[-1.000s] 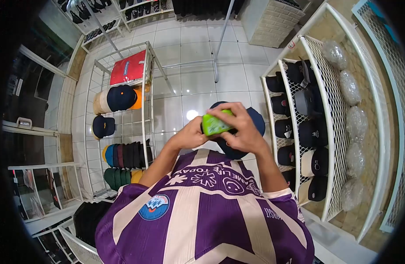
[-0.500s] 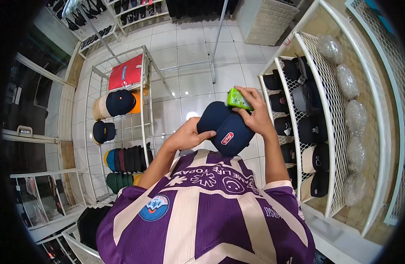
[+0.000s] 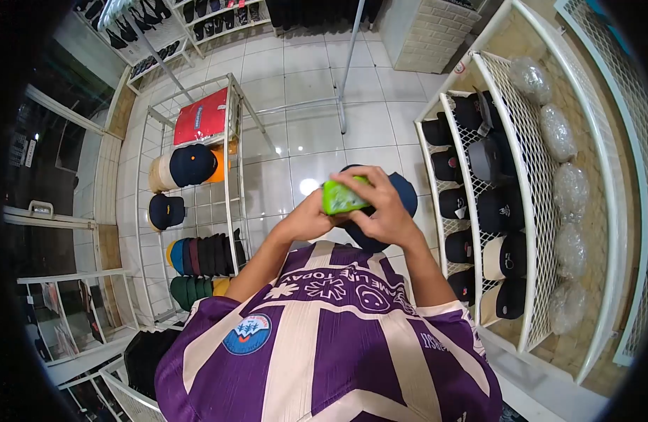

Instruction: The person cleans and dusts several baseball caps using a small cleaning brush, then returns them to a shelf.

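Note:
A dark navy cap (image 3: 403, 195) is held up in front of my chest, its front patch out of sight behind my hands. My left hand (image 3: 311, 216) grips the cap's left side, with its fingertips partly hidden. Fingers of my right hand (image 3: 382, 204) are wrapped round a bright green block-like object (image 3: 344, 196), which lies over the cap's left part, close to my left hand.
Left of me a white wire rack (image 3: 232, 151) holds caps and a red packet (image 3: 201, 117). On the right, a mesh shelf (image 3: 503, 88) carries more caps, with plastic-wrapped round bundles (image 3: 569, 191) behind. A metal pole (image 3: 351, 67) stands ahead on the tiled floor.
My right hand has moved left and slightly down with the green object, from the cap's top right to its left part. The cap has turned, and its red patch no longer shows.

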Demonstrator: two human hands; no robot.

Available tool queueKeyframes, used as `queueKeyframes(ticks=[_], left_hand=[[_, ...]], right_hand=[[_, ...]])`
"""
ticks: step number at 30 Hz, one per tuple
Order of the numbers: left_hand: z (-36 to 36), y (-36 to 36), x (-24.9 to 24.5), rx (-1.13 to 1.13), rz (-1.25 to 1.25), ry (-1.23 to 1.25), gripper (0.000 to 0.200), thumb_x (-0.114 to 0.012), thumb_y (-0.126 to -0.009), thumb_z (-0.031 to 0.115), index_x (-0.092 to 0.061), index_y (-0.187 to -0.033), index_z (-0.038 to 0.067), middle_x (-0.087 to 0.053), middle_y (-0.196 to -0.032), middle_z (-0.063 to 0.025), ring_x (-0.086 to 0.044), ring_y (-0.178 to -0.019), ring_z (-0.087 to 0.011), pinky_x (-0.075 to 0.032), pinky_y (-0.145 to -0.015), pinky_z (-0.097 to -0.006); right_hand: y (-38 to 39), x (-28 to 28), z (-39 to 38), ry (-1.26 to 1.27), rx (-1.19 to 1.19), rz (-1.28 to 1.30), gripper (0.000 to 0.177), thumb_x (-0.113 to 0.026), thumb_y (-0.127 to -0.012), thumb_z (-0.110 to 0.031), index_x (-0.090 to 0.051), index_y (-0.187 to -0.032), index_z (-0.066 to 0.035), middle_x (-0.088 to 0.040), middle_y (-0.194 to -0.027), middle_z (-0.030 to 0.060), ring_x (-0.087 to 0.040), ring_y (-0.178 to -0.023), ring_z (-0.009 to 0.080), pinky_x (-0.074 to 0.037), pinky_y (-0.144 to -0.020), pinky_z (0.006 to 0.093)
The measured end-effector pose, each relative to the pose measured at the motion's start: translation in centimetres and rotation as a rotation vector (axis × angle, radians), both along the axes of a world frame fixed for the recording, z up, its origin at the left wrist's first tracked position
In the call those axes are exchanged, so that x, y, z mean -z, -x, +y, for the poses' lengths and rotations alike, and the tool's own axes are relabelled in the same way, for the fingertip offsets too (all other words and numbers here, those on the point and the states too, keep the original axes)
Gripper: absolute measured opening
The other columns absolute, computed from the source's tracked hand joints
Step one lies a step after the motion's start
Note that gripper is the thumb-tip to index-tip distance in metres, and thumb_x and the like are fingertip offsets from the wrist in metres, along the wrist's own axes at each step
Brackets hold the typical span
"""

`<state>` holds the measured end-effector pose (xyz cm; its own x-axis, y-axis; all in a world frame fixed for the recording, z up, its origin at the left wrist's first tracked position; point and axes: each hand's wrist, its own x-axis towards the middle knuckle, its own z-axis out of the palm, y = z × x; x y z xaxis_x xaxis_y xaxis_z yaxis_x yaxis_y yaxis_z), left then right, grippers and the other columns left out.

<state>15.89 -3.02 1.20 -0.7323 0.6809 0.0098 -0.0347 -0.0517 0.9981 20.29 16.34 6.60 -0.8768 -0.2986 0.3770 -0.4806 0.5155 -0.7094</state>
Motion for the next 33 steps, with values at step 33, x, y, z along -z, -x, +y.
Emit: queueKeyframes(ticks=[33], left_hand=[[-1.4,1.6,-0.4,-0.134,0.085,0.173,0.02,-0.071,-0.094,0.012,-0.07,-0.105,-0.006,-0.072,-0.088,-0.0053,-0.061,-0.076,-0.0115,-0.051,-0.07,-0.0297]], right_hand=[[0.4,5.3,10.5,0.927,0.162,-0.222,0.07,-0.081,-0.082,-0.022,-0.053,-0.14,0.006,-0.063,-0.131,0.0148,-0.06,-0.12,0.0218,-0.042,-0.108,0.0347]])
